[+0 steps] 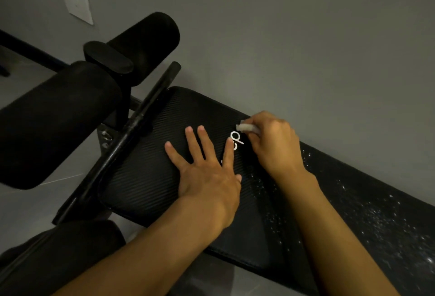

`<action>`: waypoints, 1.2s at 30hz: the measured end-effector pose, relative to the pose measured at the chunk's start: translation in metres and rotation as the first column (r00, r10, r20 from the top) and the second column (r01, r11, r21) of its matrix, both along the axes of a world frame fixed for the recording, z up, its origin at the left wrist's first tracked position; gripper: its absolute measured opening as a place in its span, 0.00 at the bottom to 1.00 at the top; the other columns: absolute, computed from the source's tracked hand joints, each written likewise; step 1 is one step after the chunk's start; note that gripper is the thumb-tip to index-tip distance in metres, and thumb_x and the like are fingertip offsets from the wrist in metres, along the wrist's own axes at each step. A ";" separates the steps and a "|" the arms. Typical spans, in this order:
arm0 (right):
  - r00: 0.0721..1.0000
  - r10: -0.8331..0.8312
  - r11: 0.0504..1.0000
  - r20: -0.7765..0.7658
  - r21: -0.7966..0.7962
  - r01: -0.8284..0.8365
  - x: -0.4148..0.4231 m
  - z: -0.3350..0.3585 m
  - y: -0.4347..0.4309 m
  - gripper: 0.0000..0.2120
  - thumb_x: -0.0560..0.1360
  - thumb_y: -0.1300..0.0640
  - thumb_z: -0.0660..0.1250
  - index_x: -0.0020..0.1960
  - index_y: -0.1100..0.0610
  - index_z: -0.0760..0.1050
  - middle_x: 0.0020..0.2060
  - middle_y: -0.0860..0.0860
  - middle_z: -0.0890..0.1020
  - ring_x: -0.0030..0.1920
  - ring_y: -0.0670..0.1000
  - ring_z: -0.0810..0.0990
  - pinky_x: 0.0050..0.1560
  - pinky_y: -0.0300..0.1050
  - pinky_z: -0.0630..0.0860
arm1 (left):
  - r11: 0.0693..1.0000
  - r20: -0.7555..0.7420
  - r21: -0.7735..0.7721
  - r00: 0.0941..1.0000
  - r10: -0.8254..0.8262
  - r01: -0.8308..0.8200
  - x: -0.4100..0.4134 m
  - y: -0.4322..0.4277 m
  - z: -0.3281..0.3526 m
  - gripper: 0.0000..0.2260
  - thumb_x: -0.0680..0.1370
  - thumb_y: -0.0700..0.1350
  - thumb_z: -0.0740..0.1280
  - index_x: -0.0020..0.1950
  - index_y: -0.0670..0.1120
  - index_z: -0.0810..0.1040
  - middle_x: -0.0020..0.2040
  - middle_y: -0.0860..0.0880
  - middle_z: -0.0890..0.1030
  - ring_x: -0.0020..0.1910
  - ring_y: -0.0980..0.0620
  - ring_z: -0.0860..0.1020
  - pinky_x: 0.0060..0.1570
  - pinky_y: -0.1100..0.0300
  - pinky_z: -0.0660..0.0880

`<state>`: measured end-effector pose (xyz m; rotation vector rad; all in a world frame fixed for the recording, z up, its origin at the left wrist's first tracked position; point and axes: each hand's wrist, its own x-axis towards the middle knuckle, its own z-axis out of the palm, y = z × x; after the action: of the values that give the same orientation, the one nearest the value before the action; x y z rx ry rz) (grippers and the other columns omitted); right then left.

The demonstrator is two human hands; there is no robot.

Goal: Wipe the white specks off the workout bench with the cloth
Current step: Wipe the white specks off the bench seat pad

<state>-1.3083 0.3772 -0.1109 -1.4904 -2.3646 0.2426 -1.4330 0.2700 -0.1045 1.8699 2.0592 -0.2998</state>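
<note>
The black ribbed workout bench runs from centre to lower right, with a white logo on its pad. White specks are scattered over the right part of the pad. My left hand lies flat on the pad, fingers spread, holding nothing. My right hand is closed around a small white cloth, pressed onto the pad just beyond the logo. Most of the cloth is hidden inside the fist.
Black foam roller pads and a black metal bar stand at the bench's left end. A grey wall with a white socket lies just behind the bench. Grey tiled floor shows at the left.
</note>
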 end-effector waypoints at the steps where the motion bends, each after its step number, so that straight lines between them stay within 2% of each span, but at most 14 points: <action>1: 0.999 0.036 0.999 -0.005 -0.020 -0.036 0.002 0.000 -0.007 0.07 0.78 0.55 0.69 0.54 0.45 0.80 0.54 0.42 0.82 0.52 0.46 0.83 0.49 0.52 0.82 | 1.000 0.000 -0.007 1.000 0.001 -0.001 0.001 0.001 0.000 0.31 0.86 0.59 0.45 0.78 0.49 0.27 0.75 0.28 0.28 0.74 0.25 0.29 0.67 0.20 0.38; 5: 0.990 0.133 0.986 -0.052 -0.096 -0.138 0.019 0.006 -0.041 0.09 0.77 0.54 0.70 0.55 0.43 0.80 0.52 0.40 0.81 0.51 0.43 0.82 0.48 0.51 0.81 | 1.000 -0.002 -0.005 1.000 0.010 -0.010 0.004 0.001 -0.002 0.32 0.85 0.59 0.44 0.77 0.48 0.25 0.74 0.27 0.27 0.73 0.24 0.28 0.66 0.19 0.37; 9: 1.000 -0.004 1.000 -0.010 0.026 0.004 0.008 0.004 -0.005 0.08 0.78 0.56 0.70 0.54 0.45 0.81 0.52 0.42 0.83 0.51 0.47 0.82 0.48 0.54 0.81 | 1.000 -0.010 -0.019 1.000 0.024 -0.024 0.007 0.003 -0.003 0.32 0.85 0.60 0.43 0.76 0.48 0.25 0.73 0.26 0.26 0.73 0.23 0.29 0.66 0.19 0.38; 11: 1.000 -0.019 0.999 -0.011 0.026 0.019 -0.001 0.004 0.008 0.07 0.78 0.57 0.70 0.53 0.46 0.81 0.51 0.42 0.83 0.50 0.47 0.82 0.48 0.53 0.81 | 0.999 -0.027 -0.028 0.999 0.033 -0.034 0.008 0.005 -0.004 0.32 0.85 0.61 0.43 0.77 0.49 0.25 0.73 0.26 0.27 0.73 0.22 0.29 0.67 0.19 0.39; 18: 0.976 0.200 0.970 -0.087 -0.121 -0.210 0.021 0.011 -0.055 0.09 0.77 0.52 0.68 0.56 0.44 0.80 0.52 0.38 0.80 0.51 0.42 0.81 0.47 0.49 0.81 | 0.999 -0.009 -0.036 1.000 -0.003 0.003 0.005 0.003 -0.003 0.33 0.85 0.61 0.42 0.76 0.48 0.24 0.73 0.27 0.25 0.73 0.24 0.27 0.68 0.20 0.37; 20: 0.983 0.180 0.979 -0.039 -0.089 -0.183 0.024 0.011 -0.049 0.09 0.77 0.52 0.69 0.56 0.43 0.80 0.52 0.39 0.80 0.50 0.43 0.81 0.47 0.51 0.81 | 0.999 -0.009 -0.040 1.000 -0.005 0.005 0.004 0.003 -0.003 0.33 0.85 0.61 0.43 0.76 0.48 0.24 0.73 0.28 0.25 0.73 0.24 0.27 0.68 0.21 0.37; 23: 0.996 0.065 0.998 0.065 -0.024 -0.063 0.024 0.009 -0.017 0.08 0.77 0.53 0.69 0.56 0.44 0.80 0.53 0.42 0.82 0.50 0.47 0.82 0.47 0.53 0.81 | 0.999 0.003 -0.035 1.000 -0.003 0.003 0.005 0.004 -0.001 0.34 0.85 0.62 0.44 0.78 0.48 0.26 0.74 0.28 0.26 0.74 0.26 0.28 0.69 0.21 0.38; 26: 0.999 -0.002 0.999 0.041 -0.039 0.003 0.026 0.007 -0.003 0.07 0.78 0.53 0.69 0.55 0.45 0.80 0.53 0.42 0.82 0.51 0.47 0.82 0.48 0.53 0.81 | 0.999 0.024 -0.034 0.999 -0.024 0.025 0.007 0.007 -0.002 0.35 0.84 0.62 0.47 0.79 0.46 0.28 0.75 0.30 0.27 0.76 0.31 0.27 0.69 0.21 0.39; 29: 0.996 0.080 0.992 -0.026 -0.099 -0.082 0.029 0.013 -0.029 0.09 0.76 0.50 0.65 0.55 0.45 0.80 0.53 0.40 0.80 0.52 0.43 0.80 0.51 0.50 0.81 | 0.998 0.046 -0.050 0.998 -0.032 0.035 0.008 0.011 -0.001 0.38 0.84 0.64 0.47 0.79 0.46 0.28 0.75 0.31 0.26 0.76 0.32 0.27 0.68 0.20 0.39; 32: 0.976 0.198 0.959 -0.089 -0.187 -0.212 0.041 0.019 -0.072 0.09 0.76 0.50 0.65 0.55 0.43 0.79 0.50 0.37 0.78 0.50 0.40 0.79 0.49 0.46 0.80 | 0.993 0.062 -0.092 0.996 -0.069 0.075 0.005 0.012 0.000 0.40 0.82 0.68 0.48 0.79 0.48 0.27 0.75 0.30 0.25 0.75 0.31 0.26 0.67 0.19 0.40; 36: 0.977 0.209 0.958 -0.040 -0.192 -0.213 0.053 0.021 -0.083 0.10 0.76 0.49 0.65 0.56 0.40 0.78 0.52 0.36 0.78 0.51 0.39 0.79 0.49 0.44 0.80 | 0.986 0.061 -0.138 0.994 -0.086 0.094 0.004 0.014 0.003 0.46 0.77 0.74 0.51 0.78 0.51 0.26 0.74 0.30 0.24 0.74 0.30 0.25 0.67 0.19 0.41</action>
<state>-1.2549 0.2939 -0.0895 -1.3058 -2.5472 0.5532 -1.4290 0.2842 -0.1012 1.8673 1.8699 -0.4009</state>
